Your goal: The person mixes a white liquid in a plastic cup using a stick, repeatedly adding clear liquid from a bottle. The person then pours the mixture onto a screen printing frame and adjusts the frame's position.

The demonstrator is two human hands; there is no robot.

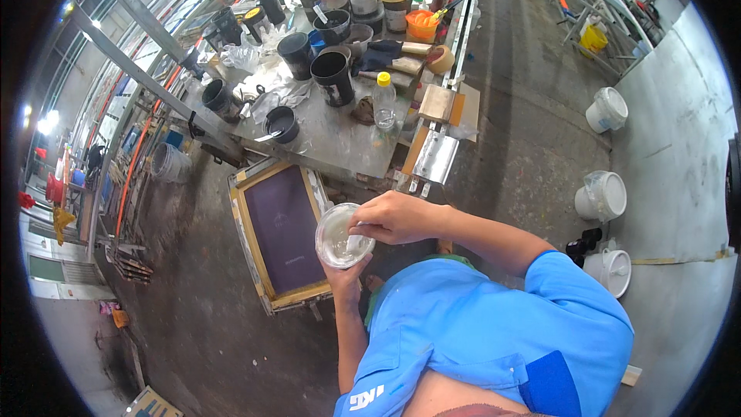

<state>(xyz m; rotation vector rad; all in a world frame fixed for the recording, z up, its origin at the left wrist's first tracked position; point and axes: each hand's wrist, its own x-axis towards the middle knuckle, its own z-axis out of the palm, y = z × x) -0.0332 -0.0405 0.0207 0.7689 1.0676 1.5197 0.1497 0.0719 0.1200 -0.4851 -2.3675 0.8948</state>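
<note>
My left hand [345, 272] grips a round clear plastic cup [333, 225] from below and holds it up in front of my body. Pale, whitish stuff coats the inside of the cup. Over its rim reaches my right hand [392, 218], fingers pinched on a small white flat piece [356, 244] that dips into the cup. Whether this piece is a scraper or a spoon, I cannot tell. Just beyond the cup, to the left, a wood-framed printing screen [282, 228] with a dark purple mesh leans low beneath the table's edge.
Ahead stands a cluttered table [363, 147] with several black buckets [332, 77], a clear bottle with a yellow cap [384, 100], an orange tub [421, 26] and a tape roll [441, 59]. White lidded pails [600, 196] line the right wall. A metal post [147, 69] slants at the left.
</note>
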